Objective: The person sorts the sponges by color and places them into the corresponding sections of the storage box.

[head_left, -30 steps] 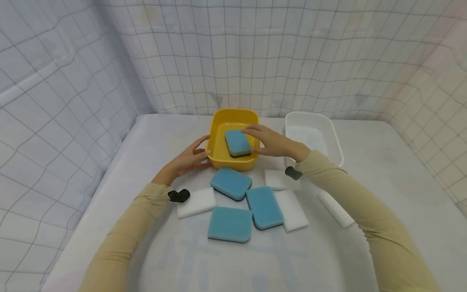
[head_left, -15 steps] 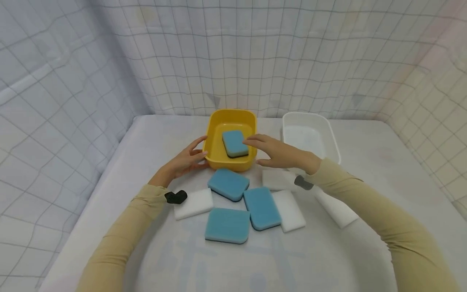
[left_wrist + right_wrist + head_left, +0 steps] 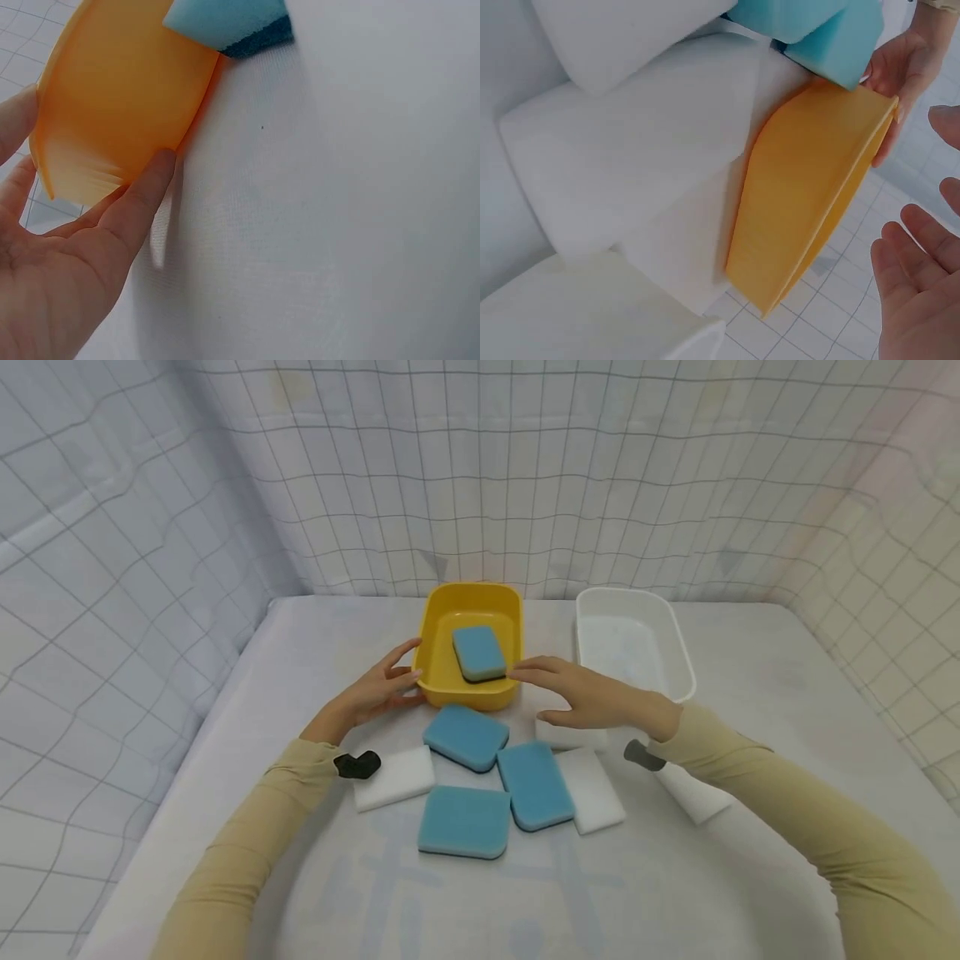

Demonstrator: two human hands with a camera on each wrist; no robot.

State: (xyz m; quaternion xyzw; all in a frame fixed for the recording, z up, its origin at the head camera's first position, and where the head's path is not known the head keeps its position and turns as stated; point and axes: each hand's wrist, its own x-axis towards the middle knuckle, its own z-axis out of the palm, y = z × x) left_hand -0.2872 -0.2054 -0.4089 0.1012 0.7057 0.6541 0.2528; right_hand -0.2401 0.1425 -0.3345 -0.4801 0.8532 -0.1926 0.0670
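Observation:
A yellow tub [image 3: 468,696] stands at the back of the table with a blue sponge [image 3: 478,652] lying inside it. My left hand [image 3: 371,695] touches the tub's left side, with extended fingers [image 3: 142,195] along its wall. My right hand [image 3: 592,695] hovers just right of the tub, apart from it in the right wrist view, its fingers extended and holding nothing. In front of the tub lie three more blue sponges, the nearest to it a tilted sponge [image 3: 467,737]. The others are a right-hand sponge [image 3: 535,785] and a front sponge [image 3: 465,821].
A white tub [image 3: 622,652] stands right of the yellow one. Several white sponges lie about: a left one [image 3: 395,778], a middle one [image 3: 592,789], one [image 3: 570,737] partly under my right hand, and one [image 3: 697,795] by the right sleeve. Gridded cloth walls [image 3: 487,485] enclose the table.
My right hand has drawn back from over the blue sponge in the yellow tub, moving right and toward me. The left hand stays at the tub's side; the whole view shifts slightly.

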